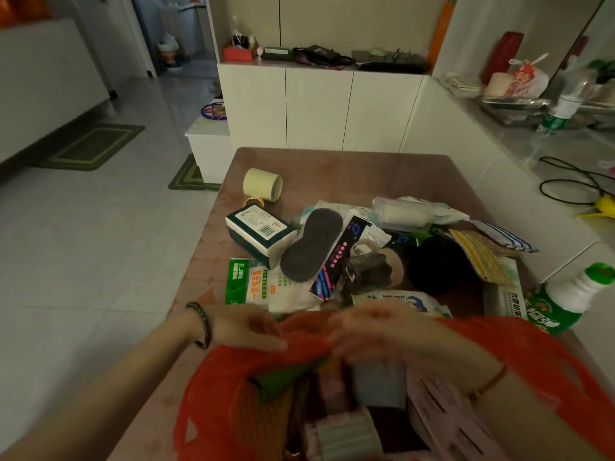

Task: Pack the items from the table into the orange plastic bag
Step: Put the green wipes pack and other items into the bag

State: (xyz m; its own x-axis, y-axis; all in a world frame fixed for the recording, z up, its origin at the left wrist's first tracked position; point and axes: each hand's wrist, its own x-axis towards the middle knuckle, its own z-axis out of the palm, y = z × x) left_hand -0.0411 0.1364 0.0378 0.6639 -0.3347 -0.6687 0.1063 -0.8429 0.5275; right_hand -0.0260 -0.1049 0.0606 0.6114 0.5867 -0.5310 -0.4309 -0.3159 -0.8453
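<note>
The orange plastic bag (213, 397) lies open at the table's near edge, with several items inside, among them a green packet (283, 377) and a pink slotted piece (442, 417). My left hand (246, 327) grips the bag's far rim. My right hand (376, 331), blurred, is over the bag's mouth on a grey-blue packet (379, 384). Beyond the bag lies a pile: a tissue pack (259, 234), a dark insole (311, 244), a glove packet (263, 287), a wipes pack (399, 299), a yellow tape roll (263, 184), a green-capped white bottle (572, 297).
The brown table (332, 168) stands against white cabinets (319, 108). A counter (519, 141) at the right holds a water bottle (565, 101), trays and black cables (572, 181). Tiled floor with green mats (90, 148) lies to the left.
</note>
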